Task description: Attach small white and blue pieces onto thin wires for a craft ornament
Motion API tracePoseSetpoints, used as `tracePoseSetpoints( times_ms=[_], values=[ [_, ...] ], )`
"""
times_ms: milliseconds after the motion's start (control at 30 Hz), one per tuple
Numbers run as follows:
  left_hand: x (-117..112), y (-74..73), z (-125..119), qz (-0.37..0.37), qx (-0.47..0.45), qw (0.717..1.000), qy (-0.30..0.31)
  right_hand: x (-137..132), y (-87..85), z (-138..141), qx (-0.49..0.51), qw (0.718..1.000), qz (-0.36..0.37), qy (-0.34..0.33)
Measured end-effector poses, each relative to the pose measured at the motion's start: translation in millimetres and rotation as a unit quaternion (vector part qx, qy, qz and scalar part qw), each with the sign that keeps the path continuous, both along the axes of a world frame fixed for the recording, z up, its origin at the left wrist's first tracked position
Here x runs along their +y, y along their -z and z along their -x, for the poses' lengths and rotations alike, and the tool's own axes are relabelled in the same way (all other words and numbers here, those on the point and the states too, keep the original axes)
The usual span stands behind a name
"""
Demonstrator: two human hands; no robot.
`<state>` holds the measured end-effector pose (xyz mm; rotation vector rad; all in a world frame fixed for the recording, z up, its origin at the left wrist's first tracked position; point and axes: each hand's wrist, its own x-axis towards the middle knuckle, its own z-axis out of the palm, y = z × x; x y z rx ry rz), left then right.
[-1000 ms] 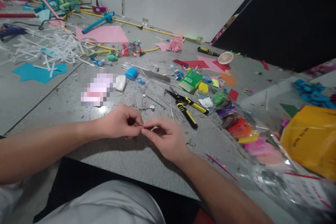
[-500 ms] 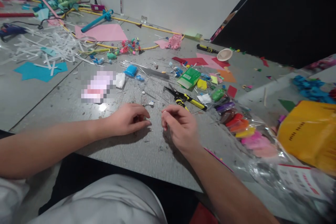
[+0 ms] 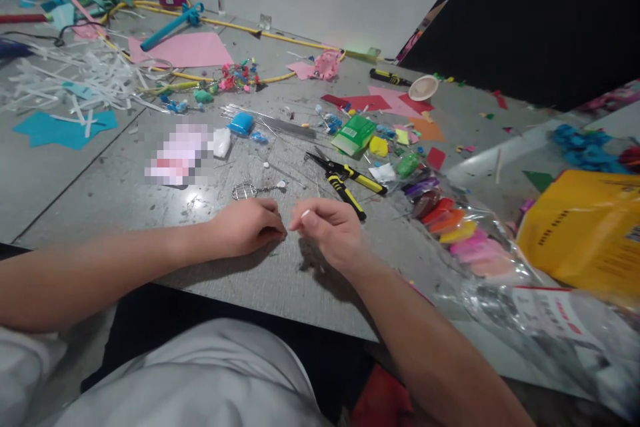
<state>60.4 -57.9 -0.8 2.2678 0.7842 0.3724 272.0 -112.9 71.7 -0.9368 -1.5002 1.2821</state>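
Fingers of my left hand [image 3: 249, 227] and right hand [image 3: 327, 232] are pinched closed, tips nearly meeting; anything gripped is too small to tell. Wire loop [image 3: 245, 191] and pliers [image 3: 345, 181] lie untouched on the table [image 3: 125, 193].

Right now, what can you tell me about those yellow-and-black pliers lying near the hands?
The pliers lie flat on the grey table, just beyond the right hand, which does not touch them. Their dark metal nose points away and to the left, and looks nearly closed. The two handles, sleeved in yellow and black grips that look like plastic or rubber, spread apart toward the right. Only the table clearly touches them.
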Motion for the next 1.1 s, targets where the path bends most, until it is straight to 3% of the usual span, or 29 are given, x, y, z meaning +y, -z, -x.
tracePoseSetpoints(
  times_ms=[133, 233, 333, 433, 767, 1100],
  values=[
    [5.4, -11.2, 2.8, 0.171, -0.124, 0.977, -0.009, 0.1, 4.2, -2.3, -0.024, 0.997, -0.052, 0.050],
    [1.5, -15.8, 1.2, 0.324, -0.251, 0.909, -0.076, -4.0, 2.8, 1.0, -0.086, 0.988, -0.088, 0.092],
    [-7.2, -18.2, -2.2, 0.436, -0.312, 0.835, -0.124, -8.7, -0.8, 7.9, -0.187, 0.971, -0.121, 0.088],
    [-14.1, -20.0, -3.3, 0.486, -0.326, 0.800, -0.131, -11.2, -2.0, 13.1, -0.264, 0.949, -0.161, 0.064],
    [-15.5, -20.6, 0.9, 0.486, -0.310, 0.809, -0.116, -11.7, -0.6, 11.9, -0.306, 0.931, -0.194, 0.031],
    [-14.7, -23.8, 4.8, 0.415, -0.321, 0.846, -0.101, -12.0, 1.1, 12.6, -0.317, 0.918, -0.214, 0.103]
  ],
)
